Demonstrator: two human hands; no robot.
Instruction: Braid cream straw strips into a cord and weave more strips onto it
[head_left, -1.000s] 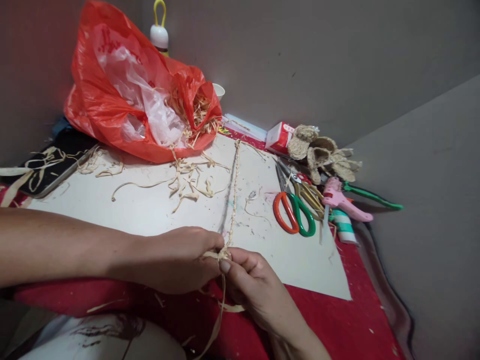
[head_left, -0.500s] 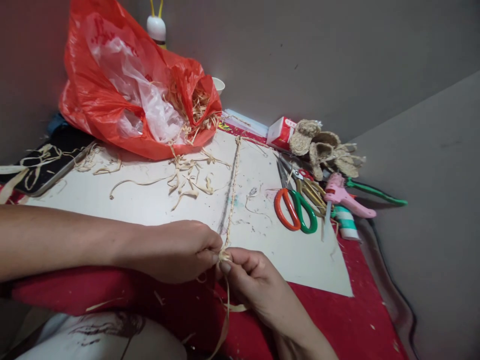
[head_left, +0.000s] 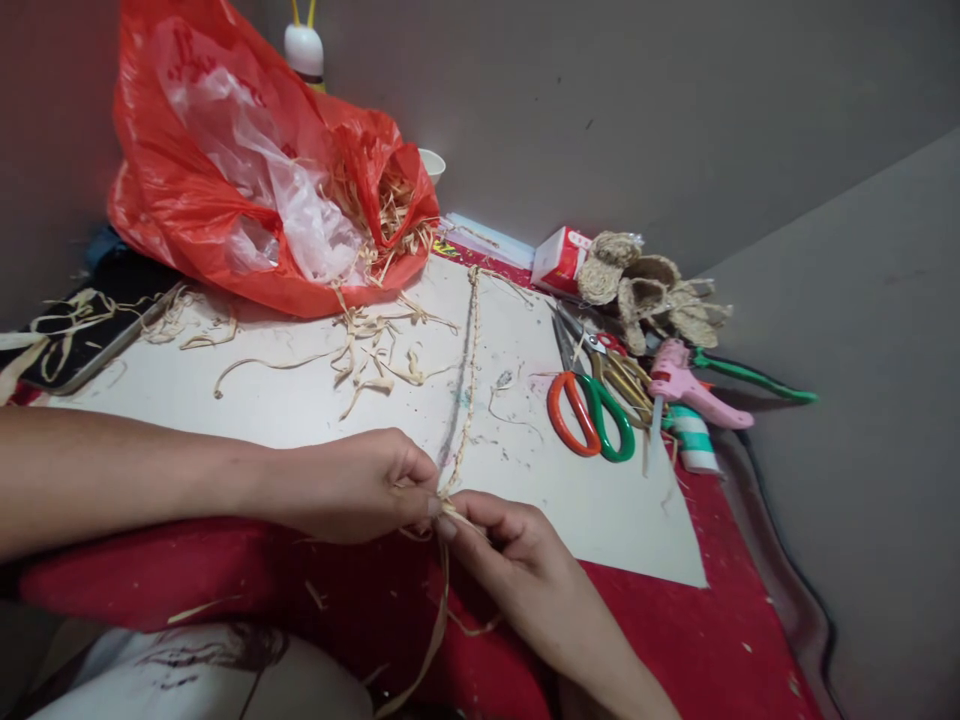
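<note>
A thin braid of pale raffia (head_left: 472,370) runs from the far side of the white board (head_left: 615,520) toward me, its near end pinched between both hands. My left hand (head_left: 375,485) is closed on that end from the left, thumb against the strands. Just to the right, my right hand (head_left: 510,555) grips the same spot between thumb and forefinger, with a strand lying across its fingers. Loose raffia strands (head_left: 439,625) hang below the hands over the red cloth (head_left: 652,640). The fingertips partly hide the braid's end.
An open red plastic bag (head_left: 217,230) of raffia stands at the back left, near scattered raffia scraps (head_left: 367,350). On the right lie orange-and-green scissors (head_left: 606,420), a pink glue gun (head_left: 694,390), a striped roll (head_left: 694,440) and woven pieces (head_left: 645,285). A dark tablet-like slab (head_left: 97,335) lies left.
Both hands stay at the braid's near end, fingers slightly shifted. A strand now crosses my right fingers, and the hanging strands have swung a little. The whole view has moved slightly.
</note>
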